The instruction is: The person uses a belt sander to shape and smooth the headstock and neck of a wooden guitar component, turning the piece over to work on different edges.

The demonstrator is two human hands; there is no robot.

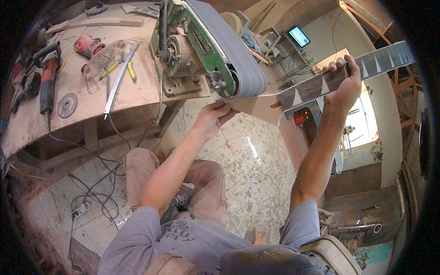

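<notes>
A long guitar neck (313, 89) with a dark fretboard and pale triangular inlays stretches from the sander's lower end to the far right. Around its middle, my right hand (343, 83) is closed, fingers showing over the upper edge. My left hand (214, 119) is closed just below the sander's roller, at the end of a tan wooden part (254, 104) that seems to run on from the fretboard. The fingertips are partly hidden there. Above it stands a green belt sander (201, 43) with a wide grey belt (229, 46). Whether the wood touches the belt I cannot tell.
On the dusty workbench (137, 82) at left lie an angle grinder (48, 75), a red power tool (88, 46), a grey disc (68, 105), yellow-handled pliers (132, 72) and a metal ruler (120, 82). Black cables (98, 172) trail over the tiled floor (247, 183). A lit screen (299, 36) hangs behind.
</notes>
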